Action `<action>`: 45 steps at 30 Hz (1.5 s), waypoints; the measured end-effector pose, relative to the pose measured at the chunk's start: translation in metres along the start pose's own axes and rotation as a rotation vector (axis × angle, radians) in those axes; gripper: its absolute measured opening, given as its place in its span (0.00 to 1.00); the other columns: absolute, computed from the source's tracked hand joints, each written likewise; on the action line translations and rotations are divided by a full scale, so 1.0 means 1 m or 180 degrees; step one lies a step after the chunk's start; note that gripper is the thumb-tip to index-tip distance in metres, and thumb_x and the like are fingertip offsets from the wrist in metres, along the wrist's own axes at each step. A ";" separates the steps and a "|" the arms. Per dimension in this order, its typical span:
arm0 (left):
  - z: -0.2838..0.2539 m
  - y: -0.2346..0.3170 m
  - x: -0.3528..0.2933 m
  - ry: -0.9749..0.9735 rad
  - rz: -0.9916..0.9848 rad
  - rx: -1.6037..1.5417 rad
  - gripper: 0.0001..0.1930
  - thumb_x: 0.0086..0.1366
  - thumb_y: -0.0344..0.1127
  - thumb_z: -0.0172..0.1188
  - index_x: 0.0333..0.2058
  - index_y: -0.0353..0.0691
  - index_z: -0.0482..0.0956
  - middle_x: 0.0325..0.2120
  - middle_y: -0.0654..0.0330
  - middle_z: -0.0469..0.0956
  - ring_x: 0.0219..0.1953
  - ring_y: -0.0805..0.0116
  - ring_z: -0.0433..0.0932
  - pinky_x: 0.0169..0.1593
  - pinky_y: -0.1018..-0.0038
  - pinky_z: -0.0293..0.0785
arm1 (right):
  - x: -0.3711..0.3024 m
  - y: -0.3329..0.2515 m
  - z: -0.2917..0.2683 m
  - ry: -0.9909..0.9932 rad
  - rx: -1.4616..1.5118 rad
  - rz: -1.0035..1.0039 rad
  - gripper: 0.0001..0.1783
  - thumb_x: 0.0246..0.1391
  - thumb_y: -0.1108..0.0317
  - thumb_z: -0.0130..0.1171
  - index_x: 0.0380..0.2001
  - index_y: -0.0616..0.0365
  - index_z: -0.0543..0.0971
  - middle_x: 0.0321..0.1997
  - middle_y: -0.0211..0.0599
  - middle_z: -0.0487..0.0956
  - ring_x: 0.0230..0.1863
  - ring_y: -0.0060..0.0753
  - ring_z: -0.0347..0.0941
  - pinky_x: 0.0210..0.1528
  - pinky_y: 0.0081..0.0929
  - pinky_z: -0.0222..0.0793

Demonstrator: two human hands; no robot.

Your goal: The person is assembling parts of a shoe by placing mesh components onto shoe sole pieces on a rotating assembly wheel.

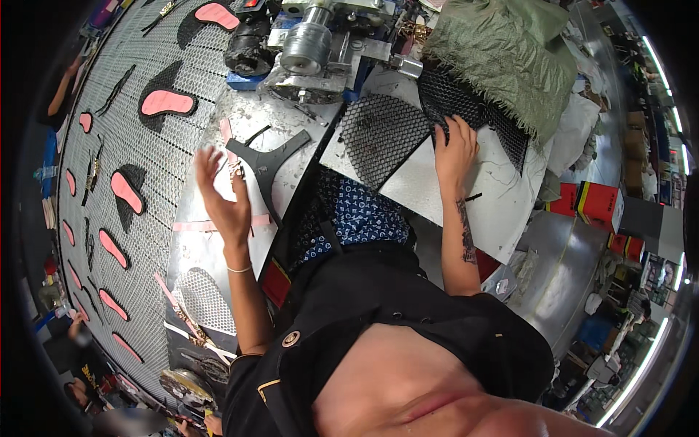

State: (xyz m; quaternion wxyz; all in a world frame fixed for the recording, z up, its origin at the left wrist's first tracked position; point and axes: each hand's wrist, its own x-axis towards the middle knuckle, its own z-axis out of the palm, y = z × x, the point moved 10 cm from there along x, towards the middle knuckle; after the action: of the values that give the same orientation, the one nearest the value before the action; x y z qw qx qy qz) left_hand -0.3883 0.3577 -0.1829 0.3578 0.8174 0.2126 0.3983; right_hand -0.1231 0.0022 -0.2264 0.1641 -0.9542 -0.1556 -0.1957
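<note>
We are seeing two red boxes (591,201) standing side by side at the right of the frame; brown cartons (635,149) are stacking just above them.

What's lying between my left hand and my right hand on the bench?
In the head view, a dark Y-shaped cut piece and a black mesh sheet lie between the left hand and right hand.

Black mesh (382,135) with a honeycomb pattern is lying on a white board (495,189), beside an olive-green cloth (502,51). Pink insoles (166,102) backed in black are showing on the grey perforated belt (145,240). Blue fabric (360,215) is showing a white print.
</note>
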 end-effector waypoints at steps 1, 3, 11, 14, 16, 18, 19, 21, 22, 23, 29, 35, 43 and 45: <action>0.008 0.007 -0.003 -0.0048 0.0043 -0.0045 0.32 0.57 0.18 0.52 0.62 0.33 0.59 0.55 0.50 0.69 0.53 0.58 0.74 0.58 0.66 0.67 | 0.002 -0.005 -0.007 0.0004 -0.0004 -0.0001 0.18 0.57 0.59 0.59 0.47 0.58 0.79 0.56 0.36 0.73 0.58 0.44 0.65 0.60 0.40 0.57; 0.025 0.026 -0.010 -0.0168 0.0085 -0.0475 0.27 0.56 0.17 0.52 0.57 0.32 0.66 0.51 0.50 0.72 0.51 0.59 0.74 0.56 0.68 0.68 | 0.003 -0.012 -0.047 0.0551 0.0369 0.0155 0.14 0.57 0.63 0.59 0.43 0.58 0.81 0.53 0.34 0.75 0.54 0.42 0.67 0.58 0.40 0.58; 0.116 0.127 -0.025 -0.1530 -0.0456 -0.3109 0.27 0.63 0.34 0.56 0.59 0.32 0.64 0.56 0.50 0.68 0.56 0.60 0.70 0.58 0.69 0.65 | -0.027 -0.115 -0.118 0.0275 0.1985 -0.1210 0.20 0.48 0.70 0.63 0.47 0.53 0.81 0.60 0.41 0.71 0.62 0.48 0.61 0.65 0.40 0.53; 0.131 0.103 -0.043 -0.1468 -0.1482 -0.3295 0.20 0.70 0.36 0.51 0.56 0.31 0.68 0.52 0.56 0.73 0.53 0.69 0.70 0.57 0.71 0.66 | -0.049 -0.159 -0.117 -0.0543 0.1717 -0.2086 0.22 0.46 0.67 0.66 0.49 0.48 0.81 0.62 0.39 0.69 0.68 0.48 0.54 0.68 0.45 0.50; 0.128 0.104 -0.035 -0.1332 -0.1548 -0.3416 0.19 0.70 0.36 0.50 0.55 0.30 0.70 0.50 0.57 0.74 0.51 0.70 0.71 0.56 0.72 0.66 | -0.048 -0.172 -0.117 -0.0571 0.1842 -0.2208 0.23 0.48 0.65 0.66 0.50 0.51 0.80 0.62 0.41 0.69 0.68 0.48 0.54 0.67 0.46 0.51; 0.125 0.105 -0.024 -0.1309 -0.1599 -0.3311 0.16 0.70 0.36 0.52 0.48 0.30 0.76 0.42 0.60 0.79 0.44 0.74 0.75 0.51 0.76 0.70 | -0.023 -0.131 -0.120 -0.0023 0.3892 -0.0616 0.26 0.53 0.63 0.65 0.54 0.62 0.75 0.63 0.46 0.68 0.67 0.43 0.58 0.65 0.41 0.56; 0.123 0.103 -0.017 -0.1265 -0.1605 -0.3318 0.16 0.70 0.36 0.52 0.48 0.30 0.76 0.42 0.60 0.79 0.44 0.74 0.75 0.51 0.76 0.70 | -0.021 -0.130 -0.121 -0.0056 0.3896 -0.0646 0.26 0.53 0.63 0.65 0.54 0.62 0.75 0.63 0.46 0.68 0.67 0.43 0.58 0.65 0.41 0.56; 0.141 0.108 -0.022 -0.2077 -0.1892 -0.3329 0.14 0.70 0.37 0.53 0.44 0.30 0.78 0.36 0.62 0.81 0.38 0.77 0.76 0.44 0.78 0.72 | -0.018 -0.114 -0.098 -0.1001 0.4697 0.0128 0.26 0.57 0.66 0.62 0.54 0.71 0.71 0.56 0.46 0.73 0.57 0.33 0.68 0.58 0.29 0.64; 0.140 0.111 -0.017 -0.1913 -0.1946 -0.3463 0.15 0.69 0.39 0.53 0.41 0.30 0.80 0.32 0.63 0.81 0.34 0.79 0.76 0.40 0.79 0.72 | -0.019 -0.104 -0.099 -0.1030 0.4699 0.0098 0.26 0.57 0.66 0.62 0.54 0.71 0.71 0.56 0.46 0.73 0.57 0.33 0.68 0.58 0.29 0.64; 0.141 0.110 -0.013 -0.1867 -0.1939 -0.3471 0.15 0.69 0.39 0.53 0.41 0.30 0.80 0.32 0.63 0.81 0.34 0.79 0.76 0.40 0.79 0.72 | -0.024 -0.088 -0.093 -0.1164 0.4514 0.0235 0.24 0.56 0.69 0.61 0.53 0.72 0.72 0.52 0.43 0.75 0.51 0.29 0.71 0.54 0.24 0.65; 0.160 0.116 -0.022 -0.2321 -0.3006 -0.4187 0.21 0.69 0.45 0.53 0.40 0.26 0.77 0.32 0.57 0.81 0.33 0.74 0.79 0.40 0.76 0.77 | -0.024 -0.082 -0.109 -0.0895 0.4632 0.0294 0.20 0.54 0.78 0.58 0.50 0.76 0.72 0.44 0.39 0.78 0.43 0.24 0.73 0.50 0.20 0.66; 0.145 0.096 -0.010 -0.2220 -0.3003 -0.4306 0.22 0.69 0.46 0.52 0.40 0.27 0.77 0.34 0.54 0.82 0.33 0.70 0.81 0.39 0.75 0.78 | -0.017 -0.121 -0.098 -0.1120 0.4774 0.0399 0.24 0.55 0.79 0.57 0.55 0.74 0.68 0.50 0.43 0.77 0.49 0.26 0.73 0.54 0.24 0.66; 0.081 0.027 0.000 -0.1217 -0.2493 -0.3212 0.22 0.68 0.48 0.54 0.35 0.30 0.79 0.29 0.63 0.79 0.28 0.79 0.73 0.32 0.79 0.68 | -0.012 -0.190 -0.069 -0.1700 0.4177 0.0190 0.19 0.58 0.78 0.57 0.52 0.73 0.72 0.41 0.34 0.80 0.37 0.13 0.72 0.40 0.12 0.68; 0.059 0.026 -0.004 -0.0698 -0.2354 -0.3223 0.21 0.69 0.47 0.52 0.35 0.30 0.79 0.29 0.64 0.78 0.29 0.81 0.71 0.32 0.79 0.66 | -0.009 -0.200 -0.068 -0.1583 0.4153 0.0213 0.13 0.57 0.77 0.58 0.45 0.73 0.76 0.34 0.30 0.81 0.32 0.09 0.69 0.34 0.10 0.65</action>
State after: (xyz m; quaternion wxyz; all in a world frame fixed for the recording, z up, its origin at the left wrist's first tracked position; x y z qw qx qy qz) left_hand -0.3413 0.3136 -0.1900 0.8335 0.4556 0.2283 0.2136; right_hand -0.2246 0.1541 -0.1204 0.6691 -0.6815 -0.2449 0.1672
